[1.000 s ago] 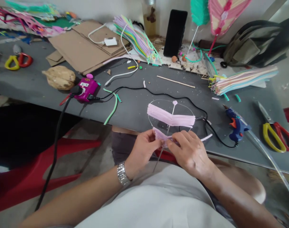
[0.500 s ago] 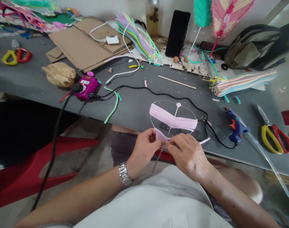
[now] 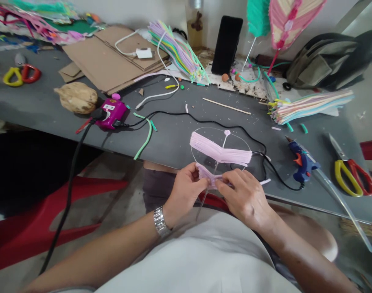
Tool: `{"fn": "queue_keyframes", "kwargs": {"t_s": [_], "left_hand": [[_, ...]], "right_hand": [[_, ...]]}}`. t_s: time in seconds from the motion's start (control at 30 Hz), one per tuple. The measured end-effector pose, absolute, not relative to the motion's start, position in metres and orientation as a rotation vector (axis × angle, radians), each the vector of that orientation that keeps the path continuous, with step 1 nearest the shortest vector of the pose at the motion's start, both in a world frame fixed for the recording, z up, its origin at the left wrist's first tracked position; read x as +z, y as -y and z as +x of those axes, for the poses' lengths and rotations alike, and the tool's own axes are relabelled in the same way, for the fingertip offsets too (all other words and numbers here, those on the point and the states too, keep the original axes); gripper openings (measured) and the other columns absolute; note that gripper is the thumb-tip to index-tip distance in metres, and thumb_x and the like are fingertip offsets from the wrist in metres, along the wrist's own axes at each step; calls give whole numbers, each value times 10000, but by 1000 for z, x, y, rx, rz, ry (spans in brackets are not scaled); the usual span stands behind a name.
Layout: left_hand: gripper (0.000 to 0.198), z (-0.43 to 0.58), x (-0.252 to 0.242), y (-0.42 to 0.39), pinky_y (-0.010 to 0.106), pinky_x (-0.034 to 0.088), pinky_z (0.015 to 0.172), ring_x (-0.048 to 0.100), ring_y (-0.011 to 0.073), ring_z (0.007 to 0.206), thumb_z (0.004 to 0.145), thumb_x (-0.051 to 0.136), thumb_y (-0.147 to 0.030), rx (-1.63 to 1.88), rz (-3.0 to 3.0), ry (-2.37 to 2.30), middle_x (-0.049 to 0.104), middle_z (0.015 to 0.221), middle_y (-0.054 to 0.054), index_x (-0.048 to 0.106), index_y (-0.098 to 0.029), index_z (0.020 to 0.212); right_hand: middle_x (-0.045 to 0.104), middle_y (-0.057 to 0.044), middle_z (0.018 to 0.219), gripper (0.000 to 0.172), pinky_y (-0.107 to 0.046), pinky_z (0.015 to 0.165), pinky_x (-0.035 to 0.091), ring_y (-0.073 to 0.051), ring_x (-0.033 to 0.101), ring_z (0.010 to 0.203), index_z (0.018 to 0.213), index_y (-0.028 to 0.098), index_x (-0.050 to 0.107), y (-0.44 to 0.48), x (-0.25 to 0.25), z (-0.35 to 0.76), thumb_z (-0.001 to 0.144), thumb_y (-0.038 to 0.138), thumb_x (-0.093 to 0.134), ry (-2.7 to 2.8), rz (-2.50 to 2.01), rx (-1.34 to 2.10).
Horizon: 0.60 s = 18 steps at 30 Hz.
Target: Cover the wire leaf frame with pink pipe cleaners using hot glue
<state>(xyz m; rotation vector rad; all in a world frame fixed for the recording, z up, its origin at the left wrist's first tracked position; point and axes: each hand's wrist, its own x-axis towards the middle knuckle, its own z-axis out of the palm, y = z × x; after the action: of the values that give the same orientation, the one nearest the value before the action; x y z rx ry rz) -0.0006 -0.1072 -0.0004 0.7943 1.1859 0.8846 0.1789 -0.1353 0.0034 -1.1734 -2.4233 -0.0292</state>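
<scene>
A round wire frame [image 3: 248, 141] with a central stem reaches from the table edge toward my lap. Across its middle lies a V-shaped band of pale pink pipe cleaners [image 3: 221, 152], and a small pink knob [image 3: 227, 132] tops the stem. Nearer me, my left hand [image 3: 189, 185] pinches a second, lower band of pink pipe cleaners [image 3: 204, 173] at its left side. My right hand [image 3: 242, 191] is closed at the right side of this lower band, beside the stem; its fingertips partly cover what they grip.
A blue glue gun [image 3: 303, 162] and scissors [image 3: 349, 171] lie at right. A black cord [image 3: 216, 121] crosses the table from a purple power socket [image 3: 112, 112]. Behind are pipe cleaner bundles [image 3: 176, 51], cardboard [image 3: 103, 61], a phone [image 3: 227, 44] and a bag [image 3: 320, 61].
My right fingers have shifted slightly along the lower pink band, showing more of it near the stem. My left hand keeps its pinch. The whole view has drifted a little.
</scene>
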Motion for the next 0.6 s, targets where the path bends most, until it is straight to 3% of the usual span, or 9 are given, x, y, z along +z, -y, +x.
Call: {"fn": "queue_keyframes", "kwargs": {"t_s": [0.6], "left_hand": [[154, -3, -2, 105, 215, 466, 640, 555, 105, 651, 641, 752, -174, 923, 810, -1177, 639, 692, -30, 632, -166, 738]], "right_hand": [[631, -60, 842, 242, -348, 684, 322, -191, 470, 756, 875, 180, 703, 129, 9, 176, 986, 79, 513, 2462, -1161, 28]]}}
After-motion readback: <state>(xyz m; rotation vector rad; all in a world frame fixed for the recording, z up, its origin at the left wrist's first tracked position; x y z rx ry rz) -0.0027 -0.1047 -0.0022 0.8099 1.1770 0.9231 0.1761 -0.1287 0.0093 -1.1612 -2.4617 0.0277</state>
